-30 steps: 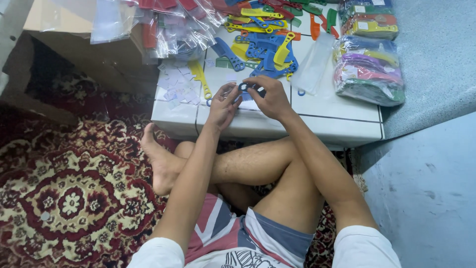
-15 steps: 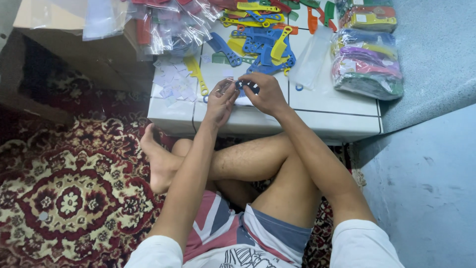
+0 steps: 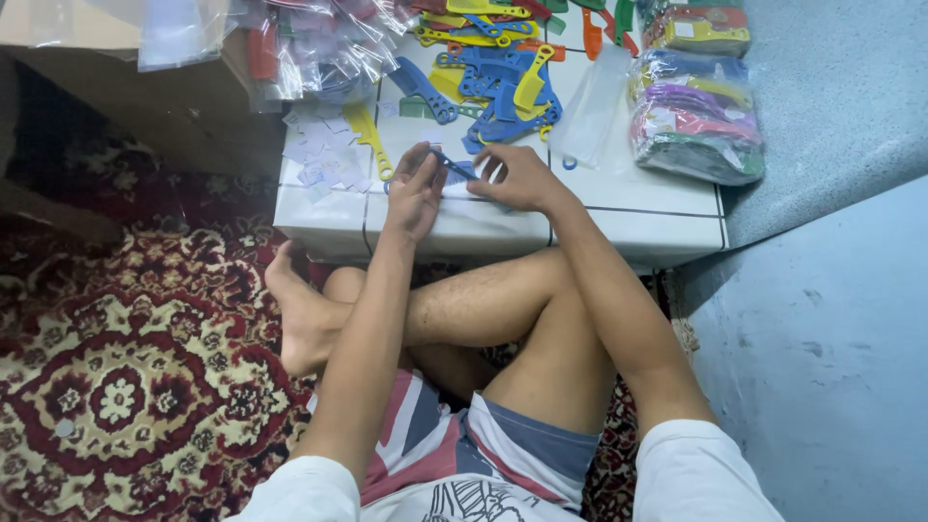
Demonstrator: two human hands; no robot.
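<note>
Nearest, the person is sitting cross-legged on a patterned rug (image 3: 126,387) before the white table (image 3: 503,227). Both hands are meeting at its front edge: the left hand (image 3: 416,188) and right hand (image 3: 517,179) are pinching a small blue comb (image 3: 452,166) between nearly closed fingertips. Jostled, it could slip off onto the rug. Beyond, loose coloured combs (image 3: 493,92) and bagged bundles (image 3: 691,116) are crowding the table.

Plastic, film, tile and woven pile

Smooth matt plastic combs (image 3: 498,92), blue and yellow, lie on the glossy white tiled bench (image 3: 619,208); clear, shiny crinkled film bags (image 3: 319,48) crowd its far left corner, small paper slips (image 3: 324,155) beside them; below, a rough patterned woven carpet (image 3: 116,377).
</note>
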